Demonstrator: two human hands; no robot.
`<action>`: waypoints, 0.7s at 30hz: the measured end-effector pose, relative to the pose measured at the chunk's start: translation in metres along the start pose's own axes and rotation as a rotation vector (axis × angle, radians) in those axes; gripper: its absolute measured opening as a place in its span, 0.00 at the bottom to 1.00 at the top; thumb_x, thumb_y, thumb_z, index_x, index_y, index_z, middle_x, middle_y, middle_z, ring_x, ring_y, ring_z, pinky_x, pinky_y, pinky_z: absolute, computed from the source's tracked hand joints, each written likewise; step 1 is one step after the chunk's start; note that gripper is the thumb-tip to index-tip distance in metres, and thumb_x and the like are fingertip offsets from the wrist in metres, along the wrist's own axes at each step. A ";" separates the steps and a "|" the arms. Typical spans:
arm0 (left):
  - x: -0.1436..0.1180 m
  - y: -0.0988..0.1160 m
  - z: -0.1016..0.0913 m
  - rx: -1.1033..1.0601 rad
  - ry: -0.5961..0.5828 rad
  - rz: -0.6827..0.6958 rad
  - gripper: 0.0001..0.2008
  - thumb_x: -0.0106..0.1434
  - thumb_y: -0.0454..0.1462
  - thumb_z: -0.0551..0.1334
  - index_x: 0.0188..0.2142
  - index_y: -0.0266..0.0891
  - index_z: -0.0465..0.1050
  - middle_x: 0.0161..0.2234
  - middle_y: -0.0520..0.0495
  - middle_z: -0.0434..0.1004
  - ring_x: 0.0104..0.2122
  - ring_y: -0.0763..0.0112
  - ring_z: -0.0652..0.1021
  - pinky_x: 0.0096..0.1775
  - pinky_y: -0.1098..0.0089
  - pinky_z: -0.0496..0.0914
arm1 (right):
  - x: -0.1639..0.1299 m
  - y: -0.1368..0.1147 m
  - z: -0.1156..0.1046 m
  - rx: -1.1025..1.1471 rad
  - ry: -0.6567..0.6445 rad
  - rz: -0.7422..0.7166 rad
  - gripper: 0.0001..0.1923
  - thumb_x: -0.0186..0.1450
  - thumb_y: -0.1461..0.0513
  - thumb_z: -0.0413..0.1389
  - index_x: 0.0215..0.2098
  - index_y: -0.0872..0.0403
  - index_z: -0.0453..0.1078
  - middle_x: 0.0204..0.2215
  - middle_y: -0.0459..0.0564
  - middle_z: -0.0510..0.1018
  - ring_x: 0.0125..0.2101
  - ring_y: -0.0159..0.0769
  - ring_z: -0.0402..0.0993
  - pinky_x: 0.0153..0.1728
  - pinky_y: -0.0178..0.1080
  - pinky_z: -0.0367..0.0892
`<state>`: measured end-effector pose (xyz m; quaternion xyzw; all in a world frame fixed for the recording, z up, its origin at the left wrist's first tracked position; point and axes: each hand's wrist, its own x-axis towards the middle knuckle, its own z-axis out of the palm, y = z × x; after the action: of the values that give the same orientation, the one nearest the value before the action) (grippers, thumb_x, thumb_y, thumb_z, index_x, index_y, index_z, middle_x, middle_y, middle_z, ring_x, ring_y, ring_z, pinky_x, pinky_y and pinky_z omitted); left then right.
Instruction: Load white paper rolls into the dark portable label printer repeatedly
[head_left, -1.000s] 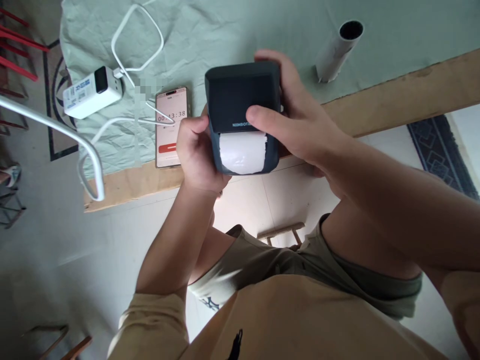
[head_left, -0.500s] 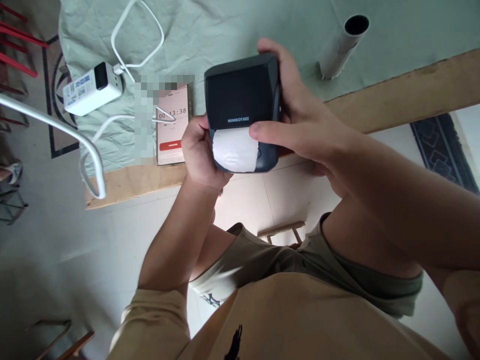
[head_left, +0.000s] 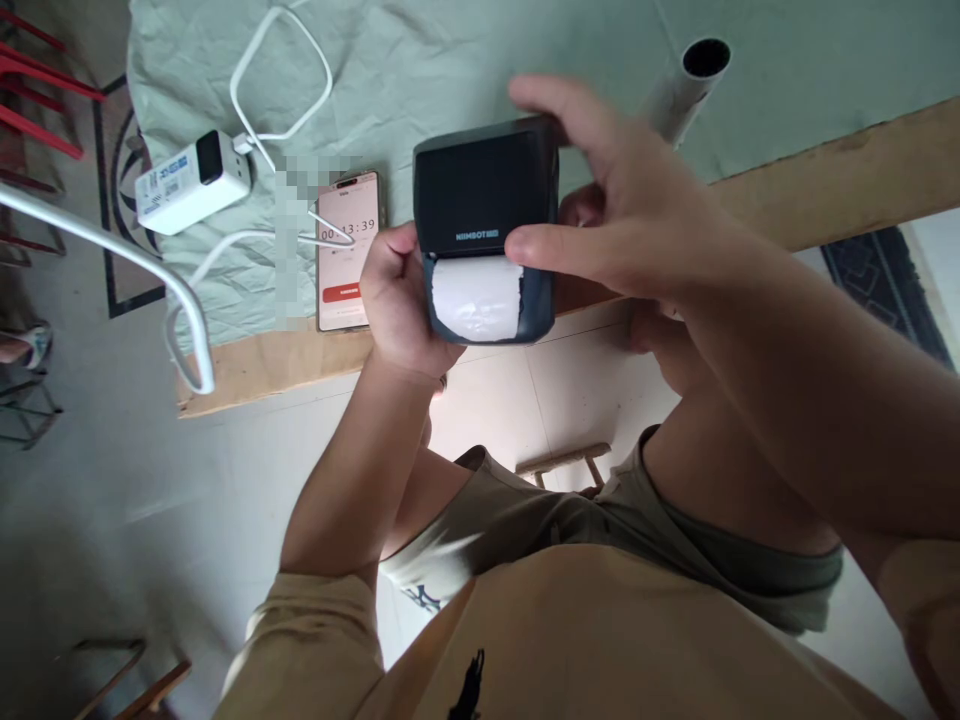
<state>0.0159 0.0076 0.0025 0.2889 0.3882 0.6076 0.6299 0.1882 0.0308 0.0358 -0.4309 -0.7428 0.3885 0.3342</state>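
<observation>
A dark NIIMBOT label printer (head_left: 484,180) is held up over the table's front edge. A white label (head_left: 478,297) with ragged sides covers its lower front. My left hand (head_left: 401,300) is closed around the printer's left side and lower corner. At the upper right, my right hand (head_left: 630,200) is spread, its thumb over the printer's front at the label's top right corner. The index finger of that hand stands out past the printer's top, and the other fingers curl near its right side, partly hidden.
A phone (head_left: 349,250) showing a running timer lies left of the printer. A white power bank (head_left: 193,182) with a white cable (head_left: 328,85) rests farther left on the green cloth (head_left: 420,50). At the back right stands a white tube (head_left: 686,95). A wooden stool (head_left: 562,460) shows below.
My right hand has loosened from the printer's right side, its fingers lifting away and spreading. The printer stays in my left hand, nearly in place.
</observation>
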 end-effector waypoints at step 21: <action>-0.004 -0.001 0.007 0.143 -0.320 -0.036 0.10 0.58 0.40 0.60 0.40 0.42 0.70 0.34 0.48 0.75 0.55 0.55 0.70 0.50 0.64 0.69 | -0.005 -0.019 -0.006 -0.756 0.000 -0.075 0.11 0.61 0.56 0.51 0.40 0.47 0.71 0.47 0.46 0.72 0.38 0.42 0.70 0.33 0.43 0.62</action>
<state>0.0221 0.0045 0.0058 0.4190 0.3304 0.5131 0.6722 0.1881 0.0219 0.0543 -0.4962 -0.8489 0.0745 0.1659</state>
